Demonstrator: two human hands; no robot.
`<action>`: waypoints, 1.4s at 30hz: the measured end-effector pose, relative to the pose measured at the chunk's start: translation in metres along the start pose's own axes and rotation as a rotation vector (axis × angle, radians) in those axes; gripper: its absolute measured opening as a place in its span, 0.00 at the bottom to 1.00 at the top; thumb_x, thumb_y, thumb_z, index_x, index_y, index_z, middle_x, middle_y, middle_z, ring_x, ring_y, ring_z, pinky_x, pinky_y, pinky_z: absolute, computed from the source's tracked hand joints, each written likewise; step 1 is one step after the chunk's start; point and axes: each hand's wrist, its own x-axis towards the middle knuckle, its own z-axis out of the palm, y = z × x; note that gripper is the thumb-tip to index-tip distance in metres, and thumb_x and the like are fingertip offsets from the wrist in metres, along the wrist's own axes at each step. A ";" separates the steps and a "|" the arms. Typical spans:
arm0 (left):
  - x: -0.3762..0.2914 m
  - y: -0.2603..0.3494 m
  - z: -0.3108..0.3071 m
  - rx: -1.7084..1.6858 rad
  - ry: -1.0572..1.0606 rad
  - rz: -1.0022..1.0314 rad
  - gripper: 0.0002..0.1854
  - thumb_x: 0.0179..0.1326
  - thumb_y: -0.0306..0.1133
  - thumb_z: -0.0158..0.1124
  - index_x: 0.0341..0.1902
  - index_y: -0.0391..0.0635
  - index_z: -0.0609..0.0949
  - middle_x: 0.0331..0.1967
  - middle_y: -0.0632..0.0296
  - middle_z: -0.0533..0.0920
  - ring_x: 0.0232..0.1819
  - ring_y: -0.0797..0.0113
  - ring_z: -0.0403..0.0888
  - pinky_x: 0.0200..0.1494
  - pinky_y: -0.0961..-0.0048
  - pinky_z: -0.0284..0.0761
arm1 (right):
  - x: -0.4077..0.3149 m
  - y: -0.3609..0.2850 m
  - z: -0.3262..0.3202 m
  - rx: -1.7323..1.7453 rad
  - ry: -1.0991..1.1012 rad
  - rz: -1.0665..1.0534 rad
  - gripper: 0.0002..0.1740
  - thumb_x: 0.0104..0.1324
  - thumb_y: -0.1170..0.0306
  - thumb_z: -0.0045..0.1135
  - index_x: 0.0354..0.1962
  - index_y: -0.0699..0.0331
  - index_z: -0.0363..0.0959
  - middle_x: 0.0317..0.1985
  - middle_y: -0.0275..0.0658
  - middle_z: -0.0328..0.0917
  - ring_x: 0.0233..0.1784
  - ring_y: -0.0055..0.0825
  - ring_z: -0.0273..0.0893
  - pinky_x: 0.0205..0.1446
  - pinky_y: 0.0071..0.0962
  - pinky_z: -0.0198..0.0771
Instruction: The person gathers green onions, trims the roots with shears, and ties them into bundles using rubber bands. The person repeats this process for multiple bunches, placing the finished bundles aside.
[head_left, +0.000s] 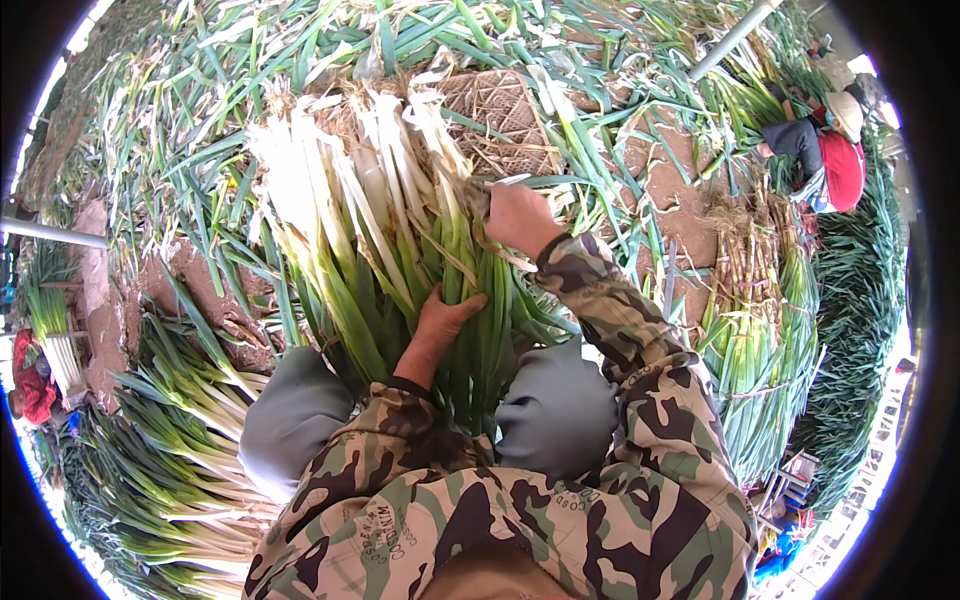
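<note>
A thick pile of Welsh onions (375, 202), white stalks and roots facing away, lies before me with its green leaves between my knees. My left hand (442, 319) grips some green stems at the pile's right side; its thumb lies across them and its fingers are mostly hidden underneath. Beyond it and to the right, my right hand (521, 216) is closed like a fist beside the outermost stalks. Brownish outer leaf strips (474, 196), somewhat blurred, run into its grip. A pale narrow piece above the knuckles is too unclear to name.
A woven basket (501, 120) stands beyond the stalks, amid leaf scraps (217, 97) strewn over brown soil. Untied onions (202, 465) lie at my left, tied bundles (750, 322) at my right. A person in red (840, 169) sits far right, another person (34, 379) far left.
</note>
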 end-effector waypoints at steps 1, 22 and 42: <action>-0.001 -0.001 0.001 -0.011 0.011 0.000 0.40 0.56 0.43 0.85 0.69 0.35 0.80 0.58 0.54 0.88 0.58 0.63 0.86 0.64 0.67 0.81 | 0.013 -0.006 -0.001 0.029 -0.005 0.023 0.14 0.64 0.65 0.58 0.36 0.68 0.84 0.35 0.58 0.88 0.42 0.62 0.88 0.48 0.56 0.85; -0.030 -0.001 -0.036 -0.634 -0.269 -0.248 0.38 0.73 0.57 0.67 0.74 0.39 0.78 0.62 0.52 0.87 0.58 0.55 0.89 0.64 0.57 0.85 | -0.137 0.013 -0.013 0.106 -0.210 0.010 0.22 0.68 0.55 0.62 0.45 0.69 0.75 0.33 0.62 0.85 0.40 0.66 0.85 0.47 0.61 0.79; -0.030 -0.028 -0.039 -0.701 -0.244 -0.080 0.52 0.73 0.80 0.45 0.82 0.48 0.72 0.72 0.56 0.81 0.71 0.56 0.79 0.74 0.58 0.76 | -0.037 -0.015 0.021 0.128 -0.133 0.142 0.18 0.65 0.61 0.60 0.43 0.69 0.82 0.39 0.61 0.87 0.46 0.63 0.88 0.51 0.57 0.83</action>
